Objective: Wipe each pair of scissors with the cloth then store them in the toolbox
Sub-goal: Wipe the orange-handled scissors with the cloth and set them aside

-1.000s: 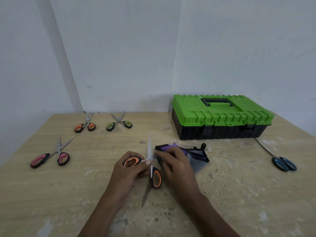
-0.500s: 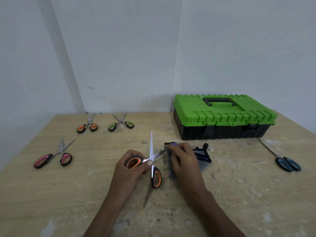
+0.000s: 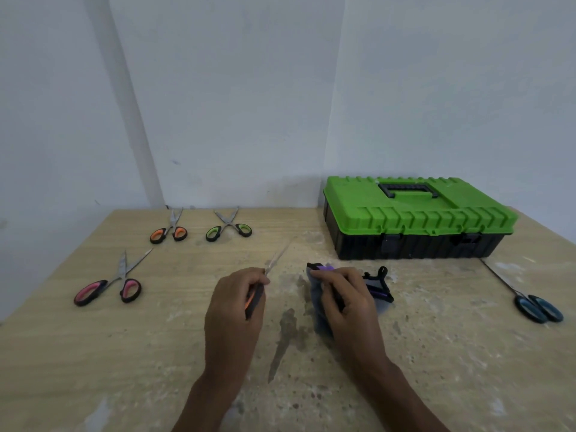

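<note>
My left hand (image 3: 233, 302) grips the handles of orange-and-black scissors (image 3: 255, 299) at the table's middle; their blades are blurred and point up and to the right. My right hand (image 3: 346, 299) holds a dark grey and purple cloth (image 3: 378, 289) against the table, just right of the scissors and apart from them. The green toolbox (image 3: 414, 215) with a black base stands lid down at the back right. Other scissors lie on the table: pink-handled (image 3: 109, 285) at the left, orange-handled (image 3: 168, 233) and green-handled (image 3: 229, 229) at the back, blue-handled (image 3: 537, 307) at the far right.
The worn wooden table (image 3: 436, 353) stands in a corner between white walls. Its left edge runs diagonally near the pink-handled scissors. A dark stain (image 3: 285, 335) marks the wood between my forearms.
The scissors in my left hand went from spread open to closed, turned edge-on with the blades swinging right. My right hand with the cloth drew away from the blade.
</note>
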`<state>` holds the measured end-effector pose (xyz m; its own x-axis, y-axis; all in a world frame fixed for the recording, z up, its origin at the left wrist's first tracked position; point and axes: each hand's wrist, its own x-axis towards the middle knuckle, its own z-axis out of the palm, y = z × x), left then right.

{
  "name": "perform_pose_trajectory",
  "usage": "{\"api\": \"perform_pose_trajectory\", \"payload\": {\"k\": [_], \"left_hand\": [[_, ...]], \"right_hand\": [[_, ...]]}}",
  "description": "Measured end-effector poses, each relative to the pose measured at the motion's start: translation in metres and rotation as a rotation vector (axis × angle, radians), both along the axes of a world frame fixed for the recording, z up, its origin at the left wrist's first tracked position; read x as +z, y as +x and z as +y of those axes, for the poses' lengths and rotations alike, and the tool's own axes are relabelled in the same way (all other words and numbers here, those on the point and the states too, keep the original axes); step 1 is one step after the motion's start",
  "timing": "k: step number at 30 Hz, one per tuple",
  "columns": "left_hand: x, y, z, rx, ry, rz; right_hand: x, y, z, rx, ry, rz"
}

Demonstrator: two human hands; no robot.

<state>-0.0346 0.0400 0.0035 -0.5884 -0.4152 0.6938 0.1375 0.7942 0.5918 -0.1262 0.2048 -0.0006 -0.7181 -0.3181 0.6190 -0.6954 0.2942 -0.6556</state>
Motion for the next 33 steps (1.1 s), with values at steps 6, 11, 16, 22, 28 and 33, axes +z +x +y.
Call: {"api": "perform_pose_trajectory", "payload": {"k": [6, 11, 16, 22, 28, 33], "left_hand": [[-0.02, -0.011, -0.007, -0.125, -0.062, -0.232], [-0.023, -0.013, -0.01, -0.151, 0.043, -0.311], [-0.023, -0.012, -0.012, -0.142, -0.002, -0.348], [-0.022, -0.01, -0.012, -0.103, -0.015, -0.38], [-0.02, -0.008, -0.015, 0.095, -0.068, -0.44], [-0.018, -0.008, -0.015, 0.038, 0.023, -0.51]], "right_hand": [[-0.002, 0.001, 0.0, -0.017, 0.006, -0.02], [-0.004, -0.002, 0.0, -0.047, -0.014, -0.089], [0.0, -0.004, 0.002, -0.073, -0.079, -0.147], [-0.002, -0.008, 0.004, -0.098, -0.064, -0.121], [-0.002, -0.008, 0.003, -0.092, -0.064, -0.125], [-0.004, -0.009, 0.003, -0.099, -0.05, -0.111]]}}
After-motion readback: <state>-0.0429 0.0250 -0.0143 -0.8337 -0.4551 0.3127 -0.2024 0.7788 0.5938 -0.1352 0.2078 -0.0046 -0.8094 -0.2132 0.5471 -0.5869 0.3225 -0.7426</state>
